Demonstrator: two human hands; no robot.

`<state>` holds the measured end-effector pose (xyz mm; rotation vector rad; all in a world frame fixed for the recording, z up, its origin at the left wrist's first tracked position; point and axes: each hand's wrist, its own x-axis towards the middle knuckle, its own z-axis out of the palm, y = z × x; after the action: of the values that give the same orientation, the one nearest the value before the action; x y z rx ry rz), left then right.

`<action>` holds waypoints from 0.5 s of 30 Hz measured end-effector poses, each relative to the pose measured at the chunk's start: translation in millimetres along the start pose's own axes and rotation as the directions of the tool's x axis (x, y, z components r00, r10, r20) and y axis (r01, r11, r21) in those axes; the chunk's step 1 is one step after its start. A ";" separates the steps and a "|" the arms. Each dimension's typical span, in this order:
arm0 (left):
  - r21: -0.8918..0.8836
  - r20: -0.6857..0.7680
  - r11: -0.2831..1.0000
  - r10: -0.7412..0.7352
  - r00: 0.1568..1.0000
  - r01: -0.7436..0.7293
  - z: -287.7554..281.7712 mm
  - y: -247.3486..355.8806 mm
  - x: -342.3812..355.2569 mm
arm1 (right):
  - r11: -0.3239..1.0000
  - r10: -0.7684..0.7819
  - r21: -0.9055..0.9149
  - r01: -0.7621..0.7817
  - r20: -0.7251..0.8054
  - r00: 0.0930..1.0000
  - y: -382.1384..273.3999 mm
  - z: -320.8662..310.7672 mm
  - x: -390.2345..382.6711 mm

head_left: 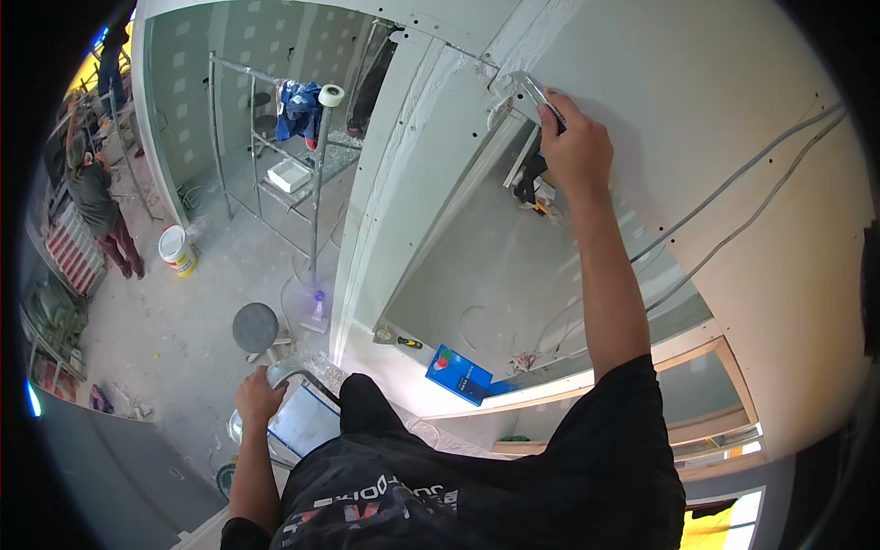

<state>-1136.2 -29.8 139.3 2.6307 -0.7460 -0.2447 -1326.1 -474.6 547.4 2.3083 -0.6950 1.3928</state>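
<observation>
My right hand (579,145) is raised to the top of the white wall, closed around a putty knife (528,90). Its metal blade meets the plastered board joint (500,78) beside the opening's upper corner. Low on the left, my left hand (260,398) is closed on a curved metal rail (295,368), apparently part of a ladder with a pale step (307,420) below me. On the ledge of the wall opening lie a blue box (458,374) and a small yellow-and-black-handled knife (409,343).
A metal scaffold frame (316,197) holds a blue cloth (299,110), a tape roll (331,95) and a white tray (290,175). On the floor are a round stool (255,327) and a white bucket (176,249). Another person (96,206) stands far left. Cables (733,202) hang across the right wall.
</observation>
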 end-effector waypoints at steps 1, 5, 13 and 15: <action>-0.002 -0.003 1.000 0.004 1.000 -0.004 0.3 -1.0 0.2 | 1.000 0.000 0.003 0.000 0.000 1.000 -0.4 -1.0 1.2; -0.007 0.004 1.000 -0.005 1.000 0.005 -3.6 -0.4 -1.3 | 1.000 0.015 -0.020 -0.013 0.107 0.994 0.1 -6.8 4.7; -0.010 0.017 1.000 0.003 1.000 -0.003 0.3 -6.4 0.1 | 0.988 -0.019 0.155 0.024 -0.035 0.999 11.8 -2.0 -1.2; -0.014 0.030 1.000 -0.002 1.000 0.003 1.6 -7.8 -0.1 | 0.995 0.006 0.096 -0.003 -0.040 0.999 7.1 0.6 -2.2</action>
<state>-1133.1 -24.2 134.6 2.6205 -0.7485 -0.2896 -1330.7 -480.2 545.6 2.3459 -0.6349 1.5007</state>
